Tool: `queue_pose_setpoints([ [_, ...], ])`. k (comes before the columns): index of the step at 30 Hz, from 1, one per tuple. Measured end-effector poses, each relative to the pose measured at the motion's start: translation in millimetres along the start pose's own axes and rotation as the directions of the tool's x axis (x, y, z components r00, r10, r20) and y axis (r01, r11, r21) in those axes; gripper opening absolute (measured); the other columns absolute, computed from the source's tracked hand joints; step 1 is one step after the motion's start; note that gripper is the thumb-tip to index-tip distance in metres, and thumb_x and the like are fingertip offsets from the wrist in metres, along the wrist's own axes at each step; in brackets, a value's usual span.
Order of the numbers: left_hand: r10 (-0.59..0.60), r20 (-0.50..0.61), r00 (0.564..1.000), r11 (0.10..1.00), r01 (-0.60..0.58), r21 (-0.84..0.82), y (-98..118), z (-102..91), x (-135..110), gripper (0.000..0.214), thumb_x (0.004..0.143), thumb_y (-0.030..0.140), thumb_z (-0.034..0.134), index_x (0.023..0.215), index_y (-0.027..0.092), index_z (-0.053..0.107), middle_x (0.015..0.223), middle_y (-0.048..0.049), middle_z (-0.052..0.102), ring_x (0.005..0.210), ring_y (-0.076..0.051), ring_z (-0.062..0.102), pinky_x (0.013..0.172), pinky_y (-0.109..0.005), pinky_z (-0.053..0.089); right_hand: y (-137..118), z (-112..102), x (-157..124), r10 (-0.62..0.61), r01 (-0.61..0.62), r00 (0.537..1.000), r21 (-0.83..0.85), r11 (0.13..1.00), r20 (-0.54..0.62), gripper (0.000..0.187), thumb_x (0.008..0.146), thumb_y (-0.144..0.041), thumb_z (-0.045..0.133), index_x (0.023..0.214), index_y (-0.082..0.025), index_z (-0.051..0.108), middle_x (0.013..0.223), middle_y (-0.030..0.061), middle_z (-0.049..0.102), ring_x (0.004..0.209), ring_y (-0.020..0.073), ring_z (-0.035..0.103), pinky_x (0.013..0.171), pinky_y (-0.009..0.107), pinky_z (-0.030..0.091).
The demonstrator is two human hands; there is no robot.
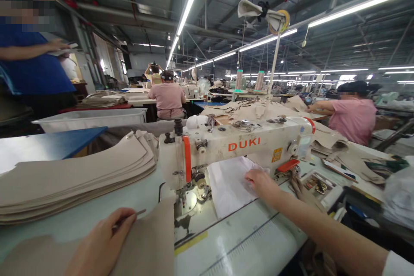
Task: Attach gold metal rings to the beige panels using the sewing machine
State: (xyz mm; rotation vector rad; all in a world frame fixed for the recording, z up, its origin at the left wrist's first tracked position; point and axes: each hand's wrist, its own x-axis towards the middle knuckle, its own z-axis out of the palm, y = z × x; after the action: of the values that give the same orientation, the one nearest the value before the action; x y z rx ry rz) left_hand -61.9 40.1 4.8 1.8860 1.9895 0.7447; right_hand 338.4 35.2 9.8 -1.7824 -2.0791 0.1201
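Note:
At the lower left my left hand (108, 235) is closed in a pinch over a beige fabric panel (152, 237). From its fingertips pokes a small grey-brown strip (141, 212). My right hand (260, 183) reaches under the arm of the white sewing machine (213, 144). Its fingers are closed at the right side of a white cloth (229, 185), which lies on the machine bed. The needle area (190, 198) is lit, and the cloth lies just right of it.
A stack of cut beige panels (80, 177) lies on the left. To the right are a parts tray (318, 185) with small metal pieces and a clear plastic bag (401, 194). More beige pieces (252, 110) lie behind the machine. Other people work nearby, including a person in blue (35, 60).

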Motion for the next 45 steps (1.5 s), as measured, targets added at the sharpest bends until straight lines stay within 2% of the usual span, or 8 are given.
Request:
queue_pose_setpoints([
  [8, -0.005, -0.028, 1.0, 1.0, 0.006, 0.02, 16.5, -5.9, -14.5, 0.028, 0.074, 0.038, 0.038, 0.076, 0.023, 0.062, 0.08, -0.0056, 0.072, 0.079, -0.026, 0.066, 0.071, -0.033, 0.047, -16.3, -1.4, -23.4, 0.068, 0.028, 0.981, 0.477, 0.878, -0.182, 0.017, 0.08, -0.024, 0.053, 0.09, -0.016, 0.063, 0.09, 0.006, 0.068, 0.082, 0.0156, 0.065, 0.074, 0.026, 0.053],
  [13, 0.002, -0.067, 0.998, 1.0, -0.001, 0.022, 18.6, -8.2, -19.5, 0.027, 0.075, 0.037, 0.039, 0.075, 0.024, 0.063, 0.077, -0.0055, 0.072, 0.075, -0.026, 0.066, 0.068, -0.031, 0.047, -51.6, -11.8, -47.8, 0.055, 0.106, 0.984, 0.804, 0.585, -0.17, 0.014, 0.075, -0.029, 0.064, 0.084, -0.019, 0.065, 0.083, 0.0028, 0.066, 0.075, 0.0133, 0.063, 0.069, 0.022, 0.051],
  [17, -0.005, -0.115, 0.993, 0.999, 0.001, -0.039, 19.0, -9.7, -24.4, 0.024, 0.077, 0.036, 0.042, 0.075, 0.024, 0.063, 0.074, -0.0041, 0.071, 0.069, -0.024, 0.065, 0.064, -0.029, 0.047, -73.6, -16.1, -55.0, 0.034, 0.142, 0.983, 0.869, 0.474, -0.179, 0.01, 0.076, -0.025, 0.065, 0.083, -0.019, 0.067, 0.082, 0.0024, 0.064, 0.076, 0.0124, 0.061, 0.07, 0.021, 0.049],
  [21, 0.108, -0.179, 0.978, 0.973, -0.141, -0.184, 24.7, -4.6, -36.5, 0.021, 0.077, 0.04, 0.048, 0.078, 0.025, 0.063, 0.082, -0.0028, 0.07, 0.079, -0.023, 0.064, 0.072, -0.03, 0.046, -101.7, 0.2, -52.5, -0.022, 0.113, 0.993, 0.914, 0.39, -0.113, 0.012, 0.076, -0.02, 0.062, 0.087, -0.021, 0.066, 0.081, 0.0012, 0.066, 0.076, 0.0119, 0.062, 0.07, 0.021, 0.049],
  [24, 0.165, -0.03, 0.986, 0.918, -0.165, -0.359, 30.1, -0.4, -41.1, 0.022, 0.077, 0.041, 0.051, 0.075, 0.024, 0.063, 0.069, -0.0002, 0.067, 0.07, -0.021, 0.061, 0.068, -0.029, 0.045, -135.9, 25.9, -45.9, -0.108, 0.098, 0.993, 0.906, 0.412, -0.058, 0.016, 0.075, -0.015, 0.059, 0.089, -0.02, 0.066, 0.085, 0.0015, 0.066, 0.078, 0.0123, 0.063, 0.071, 0.022, 0.05],
  [31, 0.057, 0.261, 0.964, 0.609, 0.174, -0.774, 26.1, -1.6, -36.6, 0.031, 0.063, 0.046, 0.069, 0.071, 0.018, 0.059, 0.067, -0.0014, 0.069, 0.057, -0.014, 0.057, 0.058, -0.025, 0.042, -193.5, 77.7, -17.1, -0.084, 0.043, 0.996, 0.903, 0.427, -0.008, 0.027, 0.072, -0.012, 0.055, 0.097, -0.018, 0.062, 0.089, 0.003, 0.064, 0.084, 0.015, 0.063, 0.078, 0.028, 0.05],
  [36, 0.085, 0.308, 0.948, 0.581, 0.204, -0.788, 30.2, 9.7, -42.8, 0.031, 0.059, 0.045, 0.073, 0.067, 0.019, 0.057, 0.06, 0.0007, 0.065, 0.064, -0.016, 0.06, 0.061, -0.026, 0.043, -192.4, 82.1, -17.3, -0.05, 0.14, 0.99, 0.854, 0.501, -0.133, 0.024, 0.081, -0.014, 0.05, 0.103, -0.02, 0.058, 0.097, 0.0037, 0.064, 0.09, 0.0141, 0.062, 0.081, 0.026, 0.05],
  [45, 0.119, 0.283, 0.952, 0.486, 0.193, -0.853, 31.4, 19.0, -49.4, 0.025, 0.06, 0.039, 0.074, 0.067, 0.019, 0.061, 0.061, 0.0009, 0.066, 0.06, -0.015, 0.059, 0.059, -0.025, 0.045, -186.7, 82.1, -31.0, -0.29, 0.453, 0.891, 0.668, 0.591, -0.348, 0.042, 0.087, -0.004, 0.039, 0.119, -0.03, 0.047, 0.11, 0.0009, 0.059, 0.099, 0.0098, 0.06, 0.086, 0.021, 0.05],
])
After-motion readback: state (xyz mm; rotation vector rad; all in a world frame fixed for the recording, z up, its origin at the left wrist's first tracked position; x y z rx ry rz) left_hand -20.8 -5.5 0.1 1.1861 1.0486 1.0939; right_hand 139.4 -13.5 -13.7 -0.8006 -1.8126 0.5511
